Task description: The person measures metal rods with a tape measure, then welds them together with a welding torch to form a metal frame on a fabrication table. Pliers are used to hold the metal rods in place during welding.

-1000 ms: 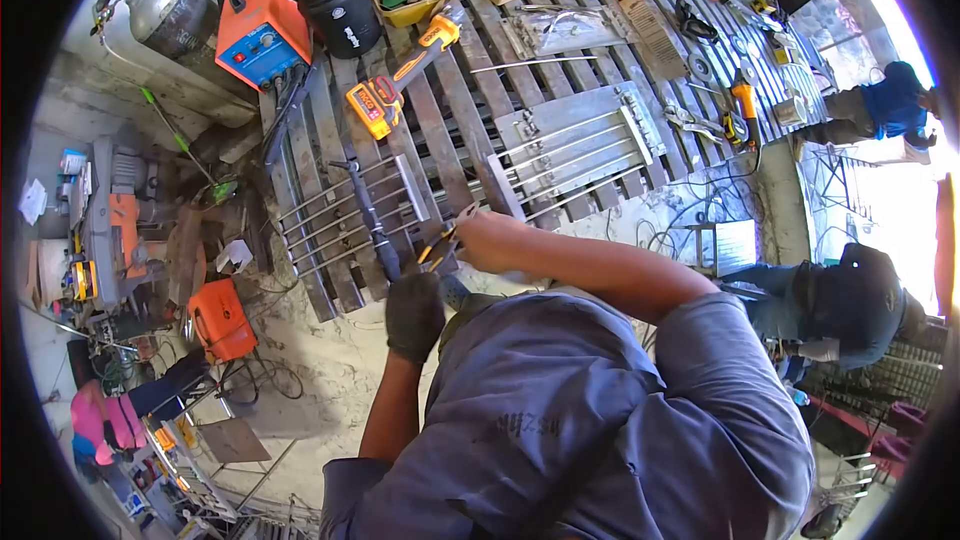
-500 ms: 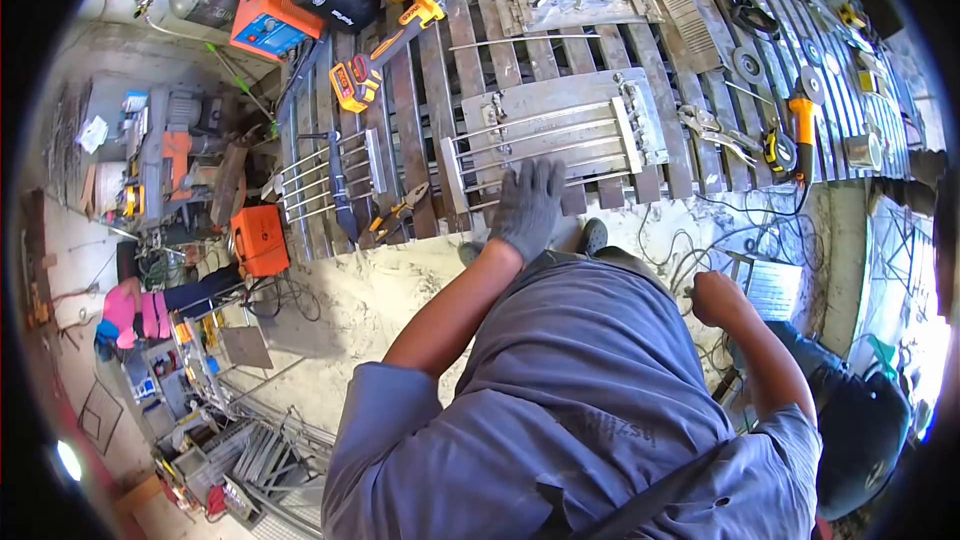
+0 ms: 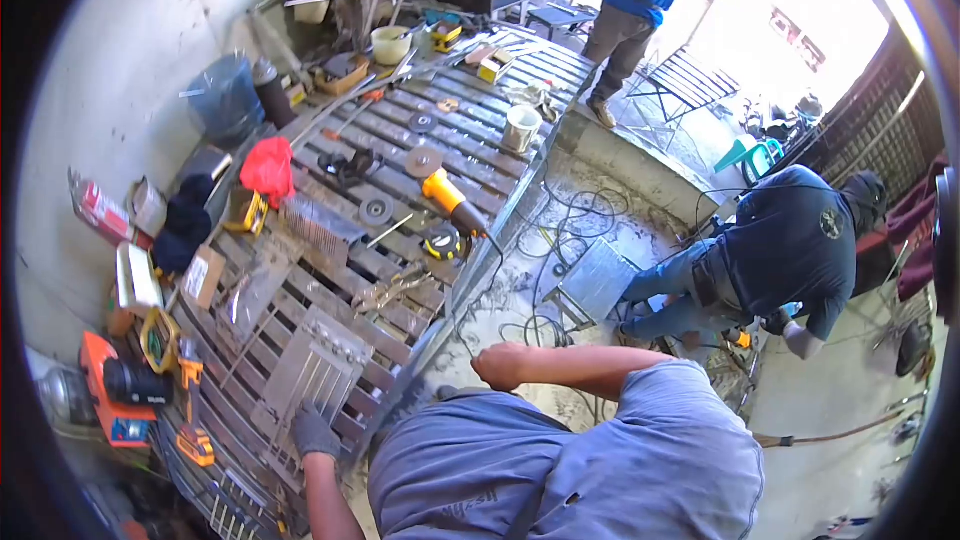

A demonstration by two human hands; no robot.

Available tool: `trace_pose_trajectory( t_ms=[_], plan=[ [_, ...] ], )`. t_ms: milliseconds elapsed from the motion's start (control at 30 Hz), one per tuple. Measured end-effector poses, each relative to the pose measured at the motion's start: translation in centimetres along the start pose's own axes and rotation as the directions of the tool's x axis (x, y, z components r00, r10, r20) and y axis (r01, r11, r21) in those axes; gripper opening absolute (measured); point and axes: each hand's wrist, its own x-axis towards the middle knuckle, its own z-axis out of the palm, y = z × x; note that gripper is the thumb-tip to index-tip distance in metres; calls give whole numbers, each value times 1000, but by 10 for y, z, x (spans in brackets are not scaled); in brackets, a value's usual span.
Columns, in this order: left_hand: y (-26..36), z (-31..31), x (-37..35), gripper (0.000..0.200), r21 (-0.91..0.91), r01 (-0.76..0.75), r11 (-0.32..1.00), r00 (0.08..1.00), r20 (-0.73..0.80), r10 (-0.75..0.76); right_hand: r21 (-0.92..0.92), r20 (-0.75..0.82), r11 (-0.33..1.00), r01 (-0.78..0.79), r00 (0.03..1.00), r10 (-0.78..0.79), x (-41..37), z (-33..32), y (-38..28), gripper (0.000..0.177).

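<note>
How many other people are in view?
2: a person in blue, near the far end of the table; a person in a dark shirt, bending at the right. Others may be hidden.

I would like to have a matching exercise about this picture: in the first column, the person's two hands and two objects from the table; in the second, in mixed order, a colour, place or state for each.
Column one
1. left hand
2. right hand
3. angle grinder
4. white container

Column two
A. bare, fingers curled
B. standing upright near the edge of the slatted table
C. gloved, at the barred metal piece
D. orange and black, lying down

Right pairs: 1-C, 2-A, 3-D, 4-B
</note>
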Motion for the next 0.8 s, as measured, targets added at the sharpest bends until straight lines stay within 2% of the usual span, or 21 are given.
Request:
trace_pose_trajectory(
  t_ms=[33, 133, 200, 233, 267, 333, 367, 400, 433, 467, 500, 533, 567, 600, 633, 733, 800],
  plan=[
    [5, -17, 2, 86, 12, -1, 1000, 1000, 10, 1, 31, -9, 999, -19, 1000, 19, -8, -3, 2, 26],
    [12, -86, -9, 60, -213, -81, 974, 996, -44, 74, 64, -63, 998, -18, 998, 22, -6, 3, 12, 32],
    [-49, -45, 45, 58, -309, -243, 920, 967, -155, 203, 68, -176, 998, 16, 984, -4, -5, -4, 12, 35],
    [-67, -48, 50, 58, -315, -264, 912, 960, -180, 216, 58, -202, 996, 66, 978, -53, 1, -8, 4, 37],
    [-66, -69, 61, 59, -264, -252, 931, 963, -166, 213, 21, -228, 996, 81, 971, -75, 4, -16, -6, 43],
    [-60, -107, 74, 62, 0, -224, 975, 974, -42, 224, 7, -333, 986, 168, 930, -156, 2, -41, -36, 45],
    [-51, -135, 79, 37, 257, -308, 916, 951, 103, 291, -62, -425, 974, 217, 877, -223, 18, -35, -42, 42],
    [-42, -163, 84, 19, 465, -427, 775, 904, 245, 351, -100, -566, 959, 264, 778, -273, 25, -40, -58, 37],
    [-54, -168, 96, 15, 575, -574, 582, 802, 253, 541, -193, -565, 931, 311, 740, -365, 27, -59, -78, 37],
    [-66, -173, 110, 18, 692, -632, 349, 663, 249, 706, -242, -598, 878, 413, 649, -470, 33, -68, -96, 37],
    [-70, -171, 126, 17, 544, -597, 589, 752, 125, 647, -309, -594, 816, 488, 571, -566, 49, -73, -108, 41],
    [-64, -170, 132, 17, 467, -581, 667, 785, 104, 610, -369, -592, 756, 540, 490, -639, 62, -77, -120, 45],
    [-57, -169, 138, 17, 384, -556, 737, 816, 83, 572, -462, -562, 716, 522, 452, -693, 74, -79, -133, 48],
    [-37, -182, 140, 18, 418, -582, 697, 802, 155, 577, -545, -534, 671, 502, 409, -740, 84, -85, -139, 51],
    [-23, -192, 136, 19, 365, -600, 712, 797, 198, 570, -629, -495, 620, 468, 374, -784, 97, -87, -152, 54],
    [13, -218, 112, 26, 114, -569, 815, 802, 298, 518, -734, -433, 570, 370, 392, -812, 148, -75, -170, 61],
    [23, -220, 104, 30, 1, -505, 863, 806, 358, 471, -754, -387, 536, 380, 403, -829, 164, -73, -175, 60]
  ],
)
